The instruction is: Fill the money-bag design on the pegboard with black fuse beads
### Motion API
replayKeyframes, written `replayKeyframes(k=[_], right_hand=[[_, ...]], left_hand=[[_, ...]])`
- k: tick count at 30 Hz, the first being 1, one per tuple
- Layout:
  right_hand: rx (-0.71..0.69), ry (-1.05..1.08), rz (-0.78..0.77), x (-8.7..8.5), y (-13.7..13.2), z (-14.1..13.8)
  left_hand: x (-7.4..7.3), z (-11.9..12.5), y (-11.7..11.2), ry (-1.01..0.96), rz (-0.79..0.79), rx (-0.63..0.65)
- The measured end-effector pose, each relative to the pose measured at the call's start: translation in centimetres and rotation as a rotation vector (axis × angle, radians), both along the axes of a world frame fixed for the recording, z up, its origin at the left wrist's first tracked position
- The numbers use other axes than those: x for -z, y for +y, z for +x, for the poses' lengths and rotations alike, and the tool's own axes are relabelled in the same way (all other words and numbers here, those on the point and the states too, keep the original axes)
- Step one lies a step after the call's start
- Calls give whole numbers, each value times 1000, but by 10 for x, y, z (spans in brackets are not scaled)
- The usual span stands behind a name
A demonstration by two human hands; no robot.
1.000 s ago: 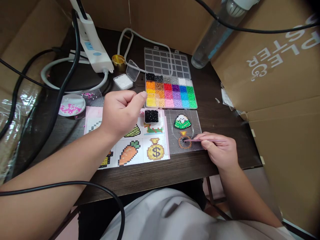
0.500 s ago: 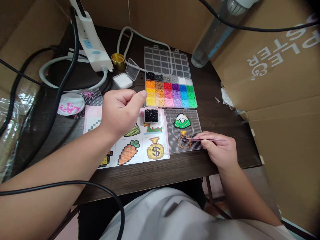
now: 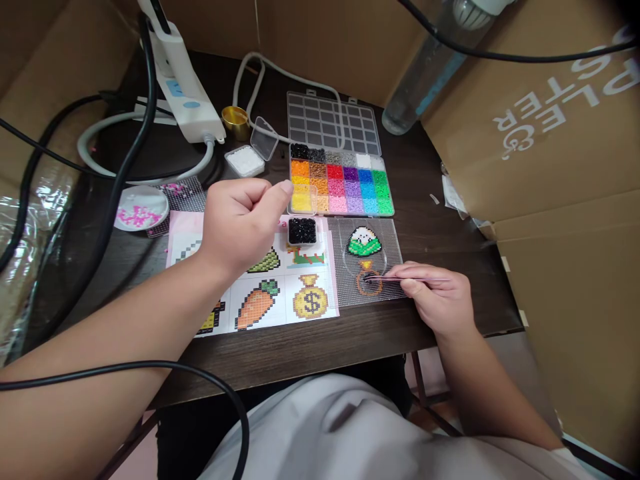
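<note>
- My right hand [image 3: 440, 300] pinches thin tweezers [image 3: 400, 279] between thumb and fingers, the tips lying low over the clear pegboard [image 3: 367, 263] at about 4 o'clock in my view.
- The tweezer tips meet a part-built orange bead ring [image 3: 369, 284] on the near half of the pegboard; whether a bead sits in the tips I cannot tell.
- At 12 o'clock of that ring, on the same board, sits a finished green-and-white bead figure [image 3: 365, 243].
- My left hand [image 3: 240, 223] hangs curled in a loose fist above the pattern sheet [image 3: 260, 280], thumb laid along the forefinger; I cannot tell whether anything is inside it.
- Just at 3 o'clock of the fist stands a small tray of black beads [image 3: 302, 231], resting on the sheet's far edge.
- The sheet shows a carrot and a money bag with a dollar sign, nearest to me.
- At 12 o'clock of the tray lies the open bead organiser [image 3: 340, 180], its colours in rows and its clear lid flat behind.
- Further at 10 o'clock: a small box of white beads [image 3: 245, 161], a gold cap [image 3: 236, 120] and a white power strip [image 3: 183, 87].
- A clear bottle [image 3: 425, 73] leans at 1 o'clock against cardboard on the dark table [image 3: 310, 347].
</note>
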State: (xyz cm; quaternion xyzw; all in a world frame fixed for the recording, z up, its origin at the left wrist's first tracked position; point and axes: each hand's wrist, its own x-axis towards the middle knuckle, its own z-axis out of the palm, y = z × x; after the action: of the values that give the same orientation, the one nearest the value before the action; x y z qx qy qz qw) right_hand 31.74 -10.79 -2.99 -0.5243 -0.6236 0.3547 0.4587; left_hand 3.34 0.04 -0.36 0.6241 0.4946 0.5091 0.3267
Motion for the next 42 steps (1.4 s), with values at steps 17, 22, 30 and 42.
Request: replayKeyframes(k=[17, 22, 30, 42], right_hand=[[-27, 17, 10, 3, -1, 2], [-15, 66, 23, 7, -1, 4], [1, 74, 17, 8, -2, 4], [-11, 118, 4, 6, -2, 4]], left_hand=[[0, 1, 1, -68, 14, 3], [0, 1, 1, -81, 15, 13], [0, 0, 1, -68, 11, 26], [-2, 0, -2, -26, -19, 0]])
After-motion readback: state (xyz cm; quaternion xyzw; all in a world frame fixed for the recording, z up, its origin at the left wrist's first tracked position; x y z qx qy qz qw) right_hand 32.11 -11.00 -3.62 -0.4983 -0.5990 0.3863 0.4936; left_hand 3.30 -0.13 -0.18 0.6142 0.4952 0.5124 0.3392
